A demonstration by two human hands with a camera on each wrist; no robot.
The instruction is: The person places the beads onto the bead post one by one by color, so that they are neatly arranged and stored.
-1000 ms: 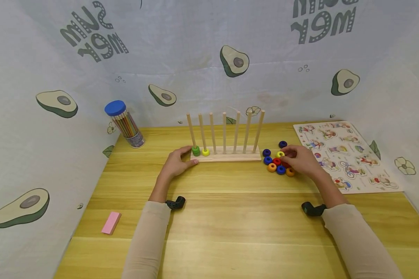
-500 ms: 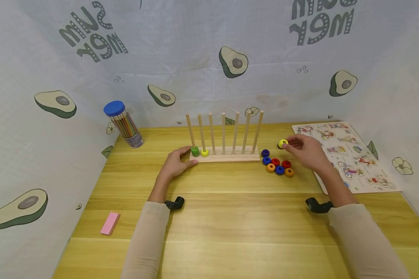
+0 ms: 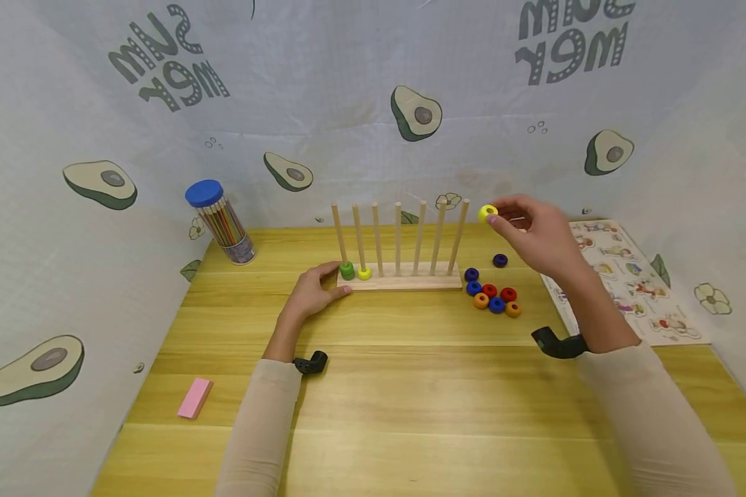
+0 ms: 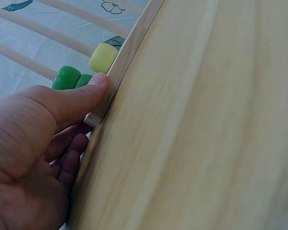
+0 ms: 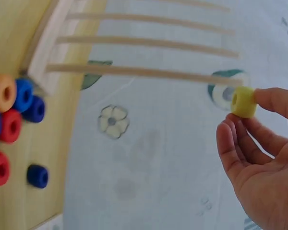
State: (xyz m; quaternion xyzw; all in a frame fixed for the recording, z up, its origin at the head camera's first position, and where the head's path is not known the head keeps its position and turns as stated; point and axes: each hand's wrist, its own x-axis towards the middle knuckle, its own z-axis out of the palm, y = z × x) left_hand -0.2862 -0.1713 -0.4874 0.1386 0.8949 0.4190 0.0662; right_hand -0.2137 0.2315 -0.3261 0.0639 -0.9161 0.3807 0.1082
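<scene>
A wooden rack (image 3: 410, 281) with several upright pegs stands at the back of the table. Two green beads (image 3: 347, 270) sit on its leftmost peg and one yellow bead (image 3: 364, 273) on the peg beside it. My left hand (image 3: 311, 290) grips the rack's left end, thumb on the front edge and fingers behind. Between thumb and fingertips, my right hand (image 3: 537, 235) pinches another yellow bead (image 5: 244, 102), raised to about peg-top height just right of the rightmost peg (image 5: 144, 73). Below it lie loose blue, red and orange beads (image 3: 496, 304).
A dark blue bead (image 3: 500, 260) lies apart behind the loose group. The picture puzzle board (image 3: 634, 290) is at the right, partly behind my right arm. A blue-lidded jar of coloured sticks (image 3: 224, 224) stands back left; a pink block (image 3: 195, 398) lies front left.
My right hand has picked the yellow bead out of the loose group, lifted it back and up, and brought it left toward the rightmost peg. The left hand has stayed put.
</scene>
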